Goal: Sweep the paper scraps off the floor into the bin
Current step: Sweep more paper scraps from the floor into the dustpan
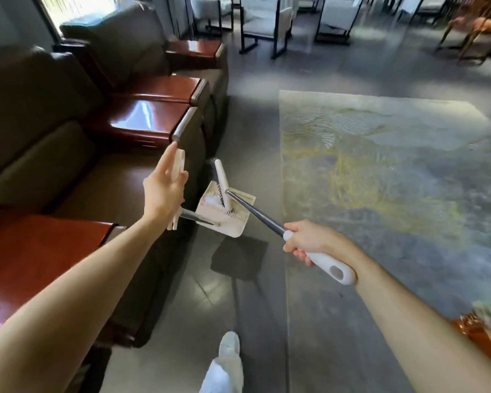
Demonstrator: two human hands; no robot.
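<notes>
Two hands work: left hand (162, 194) grips the dustpan (228, 221) handle, right hand (312, 240) grips the broom (255, 213), brush inside dustpan.

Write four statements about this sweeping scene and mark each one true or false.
1. The right hand grips the broom by its white handle. True.
2. The dustpan lies flat on the rug. False: it is held up off the rug, beside the sofa, with its shadow on the floor below.
3. The broom's bristle end is at the dustpan. True.
4. The left hand hangs free. False: it holds the top of the dustpan's handle.
</notes>
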